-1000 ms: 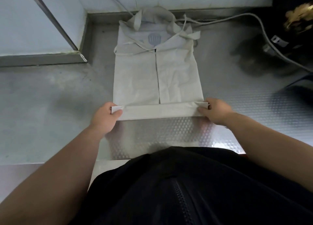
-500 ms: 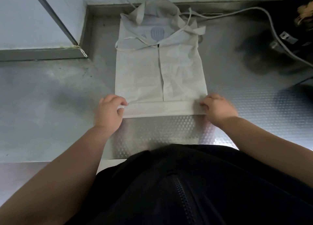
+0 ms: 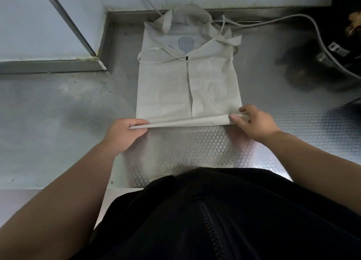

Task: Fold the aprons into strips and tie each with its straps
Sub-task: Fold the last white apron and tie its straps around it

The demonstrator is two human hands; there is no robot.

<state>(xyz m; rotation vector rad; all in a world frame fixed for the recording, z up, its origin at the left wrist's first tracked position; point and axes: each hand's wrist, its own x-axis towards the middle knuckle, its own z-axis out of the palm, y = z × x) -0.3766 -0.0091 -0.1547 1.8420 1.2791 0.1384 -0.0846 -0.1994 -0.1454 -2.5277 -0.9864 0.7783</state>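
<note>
A pale grey apron (image 3: 166, 87) lies flat on the steel counter (image 3: 58, 113), its two sides folded in to meet along a middle seam. A blue printed logo (image 3: 185, 43) shows near its far end, where the straps (image 3: 222, 32) lie loose. The near hem is turned into a narrow folded band (image 3: 187, 121). My left hand (image 3: 125, 132) pinches the band's left end. My right hand (image 3: 254, 120) pinches its right end, lifted slightly off the counter.
A grey cable (image 3: 293, 19) runs along the back wall toward a dark appliance (image 3: 343, 44) at the far right. A raised ledge with a metal edge (image 3: 50, 66) stands at the back left. My dark zipped jacket (image 3: 214, 220) fills the bottom of the view.
The folded band has been rolled one more turn away from me. Both hands re-gripped its ends, and the right end now lifts off the counter.
</note>
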